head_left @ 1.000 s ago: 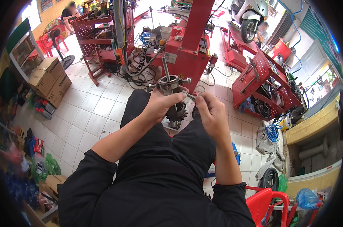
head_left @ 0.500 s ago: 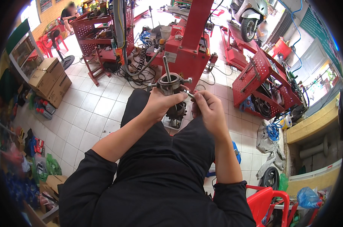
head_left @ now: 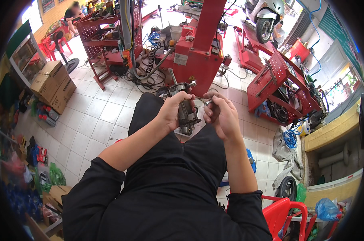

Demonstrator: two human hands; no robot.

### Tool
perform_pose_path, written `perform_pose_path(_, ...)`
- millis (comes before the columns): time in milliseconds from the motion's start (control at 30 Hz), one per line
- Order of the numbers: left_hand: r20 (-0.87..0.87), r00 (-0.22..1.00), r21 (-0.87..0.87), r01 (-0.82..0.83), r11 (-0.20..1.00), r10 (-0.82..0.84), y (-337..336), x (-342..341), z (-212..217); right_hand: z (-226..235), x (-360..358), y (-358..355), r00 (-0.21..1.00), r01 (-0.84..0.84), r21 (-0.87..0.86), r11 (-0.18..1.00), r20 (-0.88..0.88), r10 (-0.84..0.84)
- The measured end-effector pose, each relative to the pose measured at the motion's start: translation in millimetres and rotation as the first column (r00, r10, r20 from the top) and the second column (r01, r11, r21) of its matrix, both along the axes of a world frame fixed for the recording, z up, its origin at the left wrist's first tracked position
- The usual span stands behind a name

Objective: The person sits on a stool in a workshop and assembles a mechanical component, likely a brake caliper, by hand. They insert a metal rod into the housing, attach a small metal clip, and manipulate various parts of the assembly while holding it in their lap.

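My left hand [head_left: 172, 110] is closed around a dark metal mechanical assembly [head_left: 187, 116], held above my lap between my knees. A ring-shaped collar [head_left: 181, 86] with side bolts tops this part, and a thin rod [head_left: 173, 76] sticks up out of it, tilted. Just to its right, my right hand [head_left: 223, 114] pinches a small silver metal piece, like a bolt [head_left: 206, 103], between thumb and fingers. That small piece is apart from the assembly; its exact kind is too small to tell.
Ahead stands a red lift base [head_left: 190, 66] with cables on the tiles. Red tool carts [head_left: 99, 36] are at far left and right [head_left: 270, 84]. Cardboard boxes [head_left: 53, 86] sit at left, a red chair [head_left: 276, 217] at lower right. A scooter [head_left: 264, 20] and a seated person [head_left: 72, 18] are farther off.
My right hand has drawn back from the assembly with the small silver piece. The assembly has tilted in my left hand, its collar turning and its rod now showing less.
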State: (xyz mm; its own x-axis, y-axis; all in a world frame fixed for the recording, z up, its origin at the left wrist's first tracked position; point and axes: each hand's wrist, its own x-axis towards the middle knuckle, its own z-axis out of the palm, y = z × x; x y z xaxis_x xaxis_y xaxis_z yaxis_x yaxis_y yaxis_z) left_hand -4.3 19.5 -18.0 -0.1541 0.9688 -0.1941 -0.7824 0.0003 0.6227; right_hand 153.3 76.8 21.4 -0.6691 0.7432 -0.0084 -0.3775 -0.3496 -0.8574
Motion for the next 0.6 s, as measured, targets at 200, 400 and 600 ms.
perform_pose_path(200, 0.117, 0.992, 0.031, 0.034, 0.999, -0.037, 4.4, 3.7, -12.9, -9.3, -2.0, 6.3, 0.999, 0.039, 0.042, 0.998, -0.014, -0.038)
perform_pose_path(400, 0.250, 0.968, 0.061, -0.036, 0.997, 0.020, 8.6, 0.3, -16.3, -13.4, 0.7, 13.2, 0.999, 0.026, 0.036, 0.999, -0.037, -0.025)
perform_pose_path(600, 0.252, 0.966, 0.021, -0.074, 0.997, 0.067, 10.7, -0.5, -21.0, -14.8, -3.2, 11.0, 0.997, 0.066, 0.080, 0.995, 0.021, -0.068)
